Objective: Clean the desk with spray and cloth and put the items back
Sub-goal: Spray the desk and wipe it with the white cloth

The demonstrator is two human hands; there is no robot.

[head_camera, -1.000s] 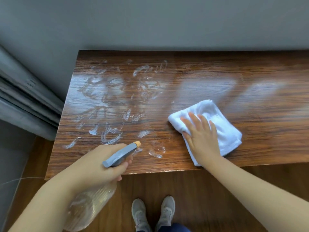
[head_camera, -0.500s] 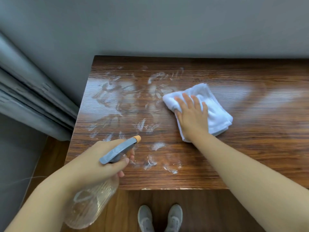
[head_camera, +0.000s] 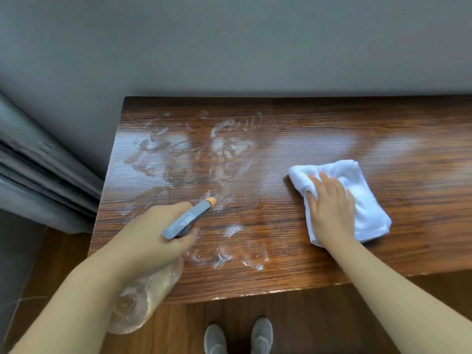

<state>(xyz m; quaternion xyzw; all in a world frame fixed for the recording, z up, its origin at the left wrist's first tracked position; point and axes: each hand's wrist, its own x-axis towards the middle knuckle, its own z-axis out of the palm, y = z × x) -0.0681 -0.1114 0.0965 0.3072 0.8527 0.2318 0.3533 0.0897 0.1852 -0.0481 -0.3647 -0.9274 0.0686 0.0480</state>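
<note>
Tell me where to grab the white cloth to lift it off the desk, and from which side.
Pinch the white cloth at its far right corner, coming from above on the right. It lies folded flat on the desk, and the right hand presses its left half, so only the right edge shows free layers to grip. The left hand is busy holding the spray bottle.
</note>
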